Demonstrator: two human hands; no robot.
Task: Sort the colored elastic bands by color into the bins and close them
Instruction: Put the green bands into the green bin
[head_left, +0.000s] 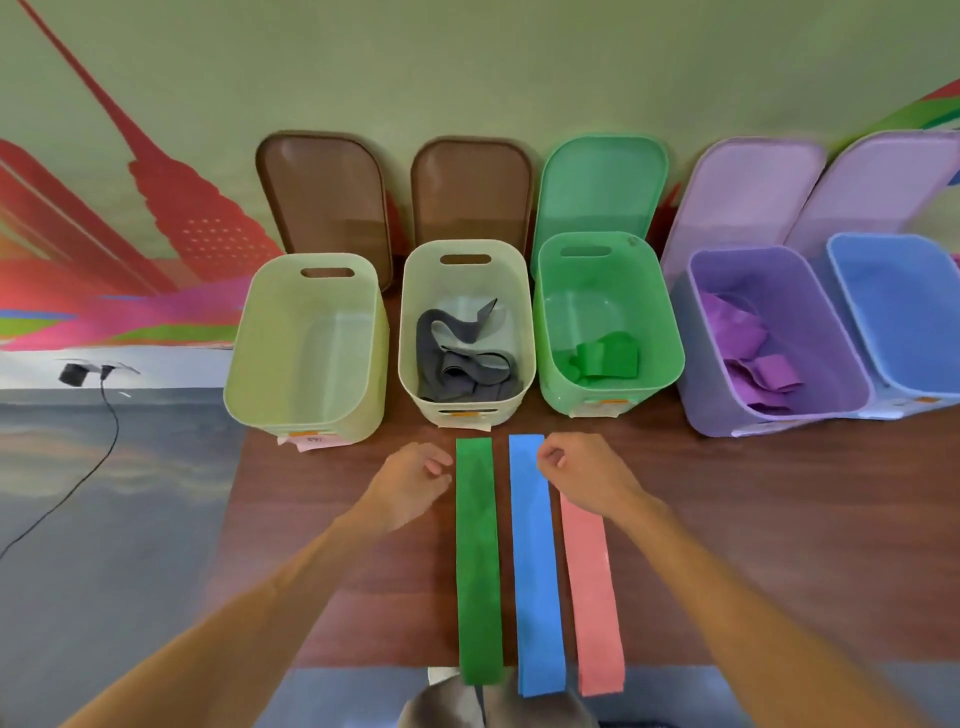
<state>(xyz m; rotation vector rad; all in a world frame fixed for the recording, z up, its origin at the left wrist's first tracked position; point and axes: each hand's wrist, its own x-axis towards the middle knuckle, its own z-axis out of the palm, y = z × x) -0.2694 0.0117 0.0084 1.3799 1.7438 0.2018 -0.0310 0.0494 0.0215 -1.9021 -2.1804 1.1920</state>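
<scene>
I see three flat bands lying side by side on the table, running away from me: a green band (478, 561), a blue band (535, 566) and a pink band (592, 597), their near ends hanging over the table edge. Behind them stand five open bins: a pale green bin (244, 374) with nothing visible inside, a cream bin (410, 332) holding grey bands (457, 358), a green bin (670, 332) with green bands (605, 358), a purple bin (821, 312) with purple bands (753, 353), and a blue bin (893, 301). Their lids (602, 182) lean upright behind.
</scene>
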